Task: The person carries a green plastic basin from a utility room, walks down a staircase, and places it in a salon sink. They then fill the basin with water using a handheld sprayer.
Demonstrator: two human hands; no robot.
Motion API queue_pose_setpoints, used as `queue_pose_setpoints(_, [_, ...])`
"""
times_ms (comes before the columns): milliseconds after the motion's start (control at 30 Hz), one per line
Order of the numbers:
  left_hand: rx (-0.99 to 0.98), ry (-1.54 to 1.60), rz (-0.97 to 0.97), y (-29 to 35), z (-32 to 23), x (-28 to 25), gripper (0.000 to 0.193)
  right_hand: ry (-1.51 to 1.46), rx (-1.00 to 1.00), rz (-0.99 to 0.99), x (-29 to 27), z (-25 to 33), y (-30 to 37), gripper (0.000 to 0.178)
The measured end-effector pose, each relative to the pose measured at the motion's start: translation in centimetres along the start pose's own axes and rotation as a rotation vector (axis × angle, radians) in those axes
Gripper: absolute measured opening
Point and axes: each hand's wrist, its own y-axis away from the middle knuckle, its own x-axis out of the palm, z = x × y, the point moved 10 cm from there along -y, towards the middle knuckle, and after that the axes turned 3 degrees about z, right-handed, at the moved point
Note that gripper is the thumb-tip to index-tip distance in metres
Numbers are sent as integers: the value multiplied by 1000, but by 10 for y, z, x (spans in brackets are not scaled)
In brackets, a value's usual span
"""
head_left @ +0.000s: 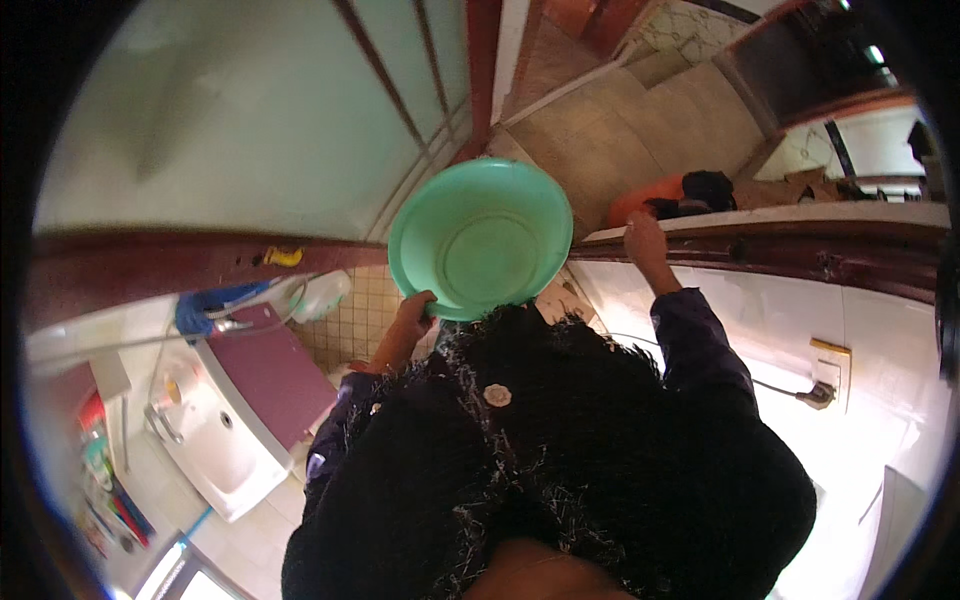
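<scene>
A light green plastic basin (487, 250) is tilted in front of my body, its hollow inside facing up with nothing in it. My left hand (415, 314) grips the near left part of its rim. Off to the right, my right hand (647, 243) is raised beside the edge of the door frame (760, 232), its fingers curled in. Whether it holds that edge or something small, I cannot make out. Just past the right hand, an orange and black object (650, 200) shows; its kind is unclear.
To the left stand a white washbasin (225, 430), a purple panel (270, 370) and a frosted glass door (260, 120). A yellow item (284, 257) hangs on the reddish frame. A plug with a cable (818, 394) sits in the right wall. Beyond the doorway lies a tiled floor (640, 120).
</scene>
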Motion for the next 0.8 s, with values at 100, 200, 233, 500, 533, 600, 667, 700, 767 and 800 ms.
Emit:
queue_pose_setpoints(100, [22,181,-48,6,-70,54,25,171,119,-64,-49,-17,5,8])
queue_pose_setpoints(200, [19,-36,-68,10,-129,103,27,194,55,151,-38,-6,7,7])
queue_pose_setpoints(233, [25,-105,-102,10,-148,115,28,220,83,203,-33,-8,8,7])
queue_pose_setpoints(500, [325,-613,-26,-7,-300,230,35,258,134,244,-24,-20,-1,10])
queue_pose_setpoints(533, [338,-620,12,-8,-311,245,37,257,129,244,-24,-22,-1,12])
queue_pose_setpoints(600, [347,-642,46,-9,-322,266,39,250,128,267,-20,-25,0,14])
queue_pose_setpoints(667, [351,-672,40,-9,-322,277,40,239,127,293,-14,-23,7,16])
queue_pose_setpoints(700, [316,-683,48,-11,-314,279,40,215,92,154,-26,-14,10,14])
queue_pose_setpoints(767, [318,-685,69,-16,-304,280,42,199,129,248,-15,-11,23,12])
queue_pose_setpoints(800, [237,-692,54,-23,-292,273,40,168,125,277,-11,-4,32,11])
